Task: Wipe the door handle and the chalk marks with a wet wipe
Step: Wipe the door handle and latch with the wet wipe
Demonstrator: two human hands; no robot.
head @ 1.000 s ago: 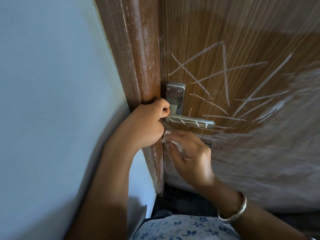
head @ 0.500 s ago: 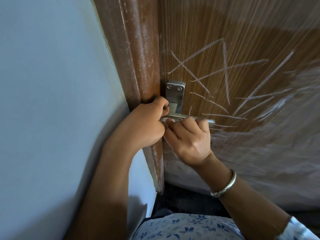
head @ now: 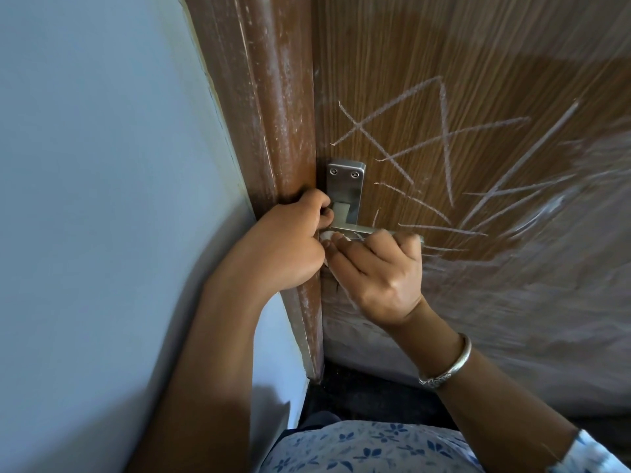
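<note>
Tight at the door handle (head: 345, 199)

My hands crowd its lever; the door frame (head: 273, 131) blocks left, bare door (head: 444, 46) lies open above.

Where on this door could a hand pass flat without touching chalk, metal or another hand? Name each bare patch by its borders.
Bare wood lies above the chalk marks, between them and the door frame. Crowded: around the door handle, where the left hand and right hand with the wet wipe meet, and rightward among crossing lines.

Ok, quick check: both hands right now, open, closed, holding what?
Left hand: closed, gripping the door edge beside the handle plate.
Right hand: closed over the lever handle, wet wipe pressed under its fingers.
</note>
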